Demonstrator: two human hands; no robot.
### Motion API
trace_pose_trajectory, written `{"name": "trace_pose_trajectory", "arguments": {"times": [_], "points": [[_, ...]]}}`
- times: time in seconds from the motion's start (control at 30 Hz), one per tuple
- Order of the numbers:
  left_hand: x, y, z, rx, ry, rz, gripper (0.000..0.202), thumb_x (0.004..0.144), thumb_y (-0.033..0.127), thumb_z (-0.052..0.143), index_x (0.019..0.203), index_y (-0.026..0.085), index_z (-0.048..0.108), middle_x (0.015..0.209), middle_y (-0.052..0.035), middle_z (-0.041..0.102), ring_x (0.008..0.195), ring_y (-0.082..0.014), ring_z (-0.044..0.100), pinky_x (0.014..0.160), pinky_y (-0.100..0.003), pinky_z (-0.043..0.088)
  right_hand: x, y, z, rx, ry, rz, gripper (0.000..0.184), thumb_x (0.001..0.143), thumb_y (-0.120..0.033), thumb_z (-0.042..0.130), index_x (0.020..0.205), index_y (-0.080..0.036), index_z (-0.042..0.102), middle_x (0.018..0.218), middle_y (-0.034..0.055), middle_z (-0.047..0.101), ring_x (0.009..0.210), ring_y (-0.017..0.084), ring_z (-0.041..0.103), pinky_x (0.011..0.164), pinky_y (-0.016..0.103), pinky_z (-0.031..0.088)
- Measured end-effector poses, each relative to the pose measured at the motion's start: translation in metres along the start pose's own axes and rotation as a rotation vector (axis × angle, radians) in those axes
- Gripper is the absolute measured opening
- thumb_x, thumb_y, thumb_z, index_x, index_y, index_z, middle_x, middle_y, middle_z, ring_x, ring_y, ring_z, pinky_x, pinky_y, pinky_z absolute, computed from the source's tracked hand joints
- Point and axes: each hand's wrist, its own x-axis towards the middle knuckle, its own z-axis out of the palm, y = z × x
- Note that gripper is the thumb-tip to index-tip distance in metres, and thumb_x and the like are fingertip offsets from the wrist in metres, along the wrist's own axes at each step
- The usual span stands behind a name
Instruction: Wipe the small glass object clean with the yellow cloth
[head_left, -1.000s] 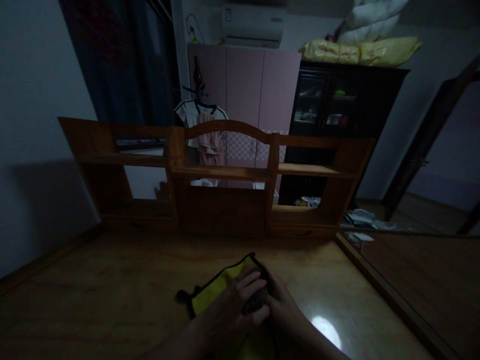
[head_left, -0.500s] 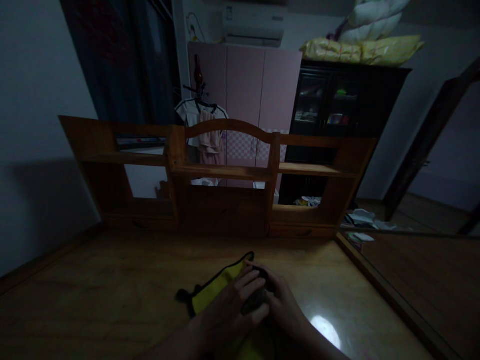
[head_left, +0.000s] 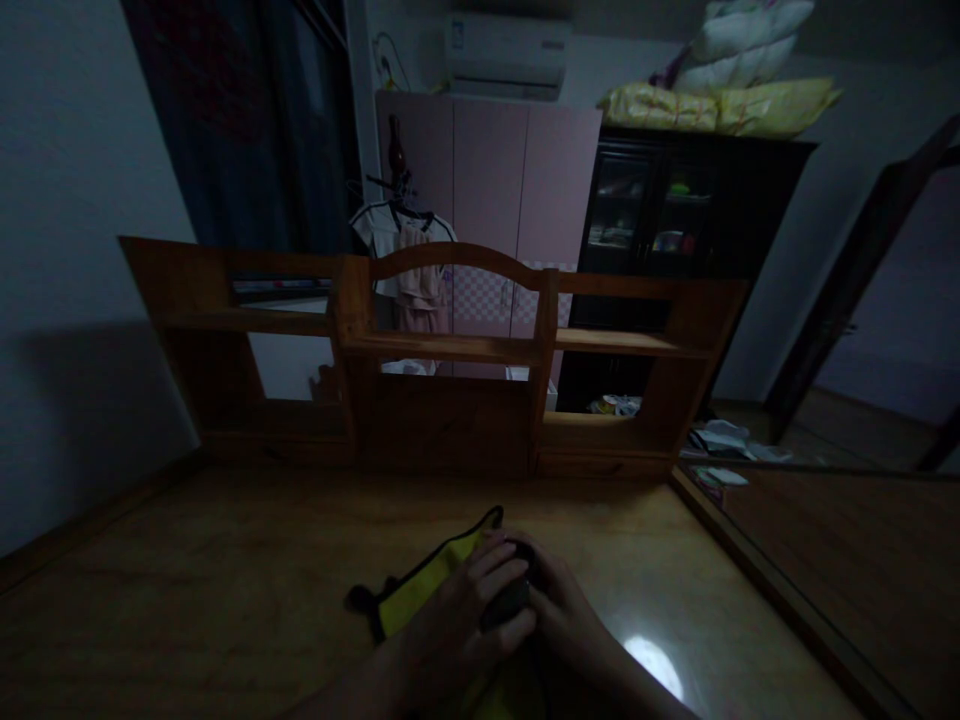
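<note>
A yellow cloth with a dark edge (head_left: 424,590) lies on the wooden desk top (head_left: 225,580) close to me. My left hand (head_left: 457,625) rests on it, its fingers curled round a dark part of the cloth. Beside it, my right hand (head_left: 566,615) presses against the same dark part, with the fingers bent and partly hidden behind the left hand. The room is dim, and what lies under the fingers is hard to make out.
A wooden shelf unit (head_left: 442,350) stands along the back of the desk. Behind it are a pink wardrobe (head_left: 495,190), clothes on a hanger (head_left: 409,270), and a dark cabinet (head_left: 675,210) topped with bedding. The desk's right edge (head_left: 757,570) drops to the floor.
Both hands have stayed on the cloth with only slight finger movement. The cloth's left end has shifted a little to the left.
</note>
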Motion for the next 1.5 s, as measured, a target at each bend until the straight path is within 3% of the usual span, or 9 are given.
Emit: {"name": "trace_pose_trajectory", "arguments": {"times": [0.1, 0.27, 0.43, 0.53, 0.63, 0.87, 1.1, 1.33, 1.5], "points": [[-0.001, 0.000, 0.001, 0.022, -0.010, 0.056, 0.043, 0.092, 0.024, 0.056, 0.133, 0.025, 0.042, 0.134, -0.0106, 0.053, 0.128, -0.0254, 0.051, 0.098, -0.043, 0.055, 0.001, -0.003, 0.001, 0.034, -0.014, 0.011, 0.042, 0.089, -0.016, 0.055, 0.128, -0.028, 0.058, 0.133, 0.0052, 0.061, 0.126, 0.022, 0.054, 0.111, 0.039, 0.038], [0.000, 0.001, 0.001, 0.044, 0.000, 0.006, 0.045, 0.095, 0.027, 0.051, 0.136, 0.015, 0.038, 0.128, -0.0142, 0.055, 0.128, -0.0252, 0.050, 0.097, -0.042, 0.056, -0.001, 0.009, 0.003, 0.075, 0.037, 0.032, 0.040, 0.088, -0.017, 0.056, 0.127, -0.026, 0.059, 0.132, 0.0064, 0.062, 0.125, 0.023, 0.054, 0.110, 0.041, 0.039], [0.003, -0.001, 0.002, 0.102, -0.038, 0.096, 0.044, 0.091, 0.016, 0.056, 0.132, 0.025, 0.043, 0.134, -0.0079, 0.048, 0.133, -0.0259, 0.043, 0.102, -0.044, 0.052, -0.004, 0.016, 0.004, -0.014, 0.104, 0.024, 0.040, 0.086, -0.018, 0.056, 0.125, -0.025, 0.059, 0.129, 0.0070, 0.063, 0.121, 0.024, 0.057, 0.107, 0.041, 0.041], [0.006, -0.001, 0.000, 0.102, -0.101, 0.041, 0.050, 0.085, 0.005, 0.056, 0.128, 0.029, 0.046, 0.144, -0.0072, 0.037, 0.136, -0.0268, 0.039, 0.104, -0.047, 0.049, -0.004, 0.014, 0.004, -0.129, 0.187, 0.018, 0.037, 0.083, -0.017, 0.055, 0.120, -0.023, 0.061, 0.119, 0.0073, 0.068, 0.110, 0.025, 0.062, 0.097, 0.037, 0.048], [0.008, 0.001, -0.003, 0.032, -0.175, -0.048, 0.061, 0.075, -0.002, 0.056, 0.129, 0.026, 0.044, 0.150, -0.0110, 0.024, 0.141, -0.0304, 0.030, 0.105, -0.050, 0.046, -0.004, 0.011, 0.002, -0.200, 0.247, 0.028, 0.034, 0.082, -0.014, 0.052, 0.114, -0.021, 0.062, 0.108, 0.0064, 0.070, 0.097, 0.023, 0.065, 0.085, 0.032, 0.051], [0.010, 0.005, -0.006, -0.034, -0.358, -0.150, 0.063, 0.081, 0.005, 0.057, 0.138, 0.020, 0.035, 0.158, -0.0151, 0.012, 0.146, -0.0335, 0.017, 0.108, -0.053, 0.041, 0.001, 0.007, -0.006, -0.181, 0.288, 0.019, 0.018, 0.079, -0.008, 0.053, 0.090, -0.019, 0.062, 0.082, -0.0002, 0.068, 0.077, 0.017, 0.063, 0.068, 0.023, 0.049], [0.008, 0.002, -0.004, -0.023, -0.291, -0.101, 0.059, 0.087, 0.013, 0.057, 0.141, 0.022, 0.034, 0.152, -0.0149, 0.026, 0.143, -0.0309, 0.025, 0.108, -0.051, 0.042, 0.002, 0.002, -0.007, -0.170, 0.219, -0.006, 0.024, 0.083, -0.010, 0.054, 0.102, -0.019, 0.065, 0.095, 0.0032, 0.072, 0.087, 0.020, 0.067, 0.080, 0.027, 0.052], [0.003, 0.000, -0.002, -0.033, -0.246, -0.222, 0.062, 0.088, 0.035, 0.064, 0.139, 0.019, 0.034, 0.148, -0.0182, 0.031, 0.138, -0.0304, 0.036, 0.105, -0.048, 0.046, 0.002, 0.008, -0.005, -0.225, 0.218, -0.005, 0.035, 0.087, -0.013, 0.052, 0.118, -0.022, 0.063, 0.112, 0.0051, 0.071, 0.103, 0.023, 0.067, 0.091, 0.034, 0.052], [0.003, -0.001, 0.000, -0.066, -0.215, -0.246, 0.058, 0.088, 0.033, 0.064, 0.136, 0.020, 0.035, 0.146, -0.0167, 0.036, 0.136, -0.0294, 0.037, 0.106, -0.050, 0.044, 0.001, 0.006, -0.002, -0.229, 0.188, -0.023, 0.037, 0.088, -0.013, 0.049, 0.121, -0.023, 0.063, 0.115, 0.0051, 0.070, 0.107, 0.023, 0.065, 0.093, 0.035, 0.052]]}}
